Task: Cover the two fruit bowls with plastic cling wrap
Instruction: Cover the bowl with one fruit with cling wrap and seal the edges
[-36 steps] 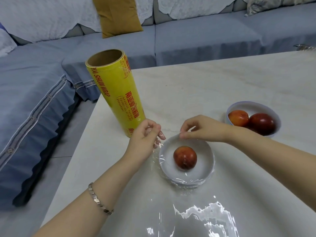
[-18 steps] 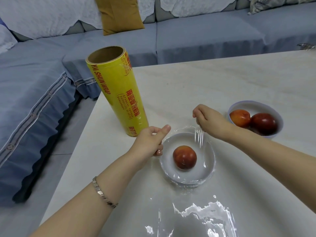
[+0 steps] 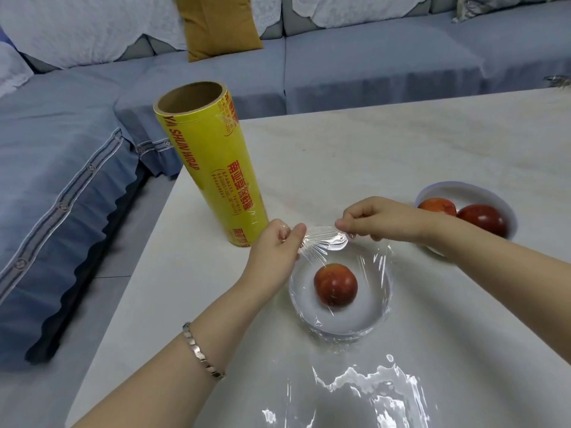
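A white bowl point(image 3: 355, 327) with one red fruit point(image 3: 335, 287) sits in front of me under a sheet of cling wrap point(image 3: 321, 242). My left hand point(image 3: 275, 251) and my right hand point(image 3: 380, 219) each pinch the wrap's far edge just above the bowl's far rim, and the film is stretched taut between them. A second white bowl point(image 3: 454, 193) holding two red fruits stands uncovered to the right, behind my right forearm. The yellow cling wrap roll point(image 3: 213, 162) stands upright to the left of my hands.
The white table point(image 3: 370, 143) ends at its left edge near the roll. More loose, shiny wrap point(image 3: 355, 393) lies crumpled on the table close to me. A blue sofa point(image 3: 370, 57) with a mustard cushion point(image 3: 219, 23) runs behind and to the left.
My right hand came back left from beside the far bowl. Both hands now pinch the wrap's far edge and have lifted it taut over the bowl's far rim.
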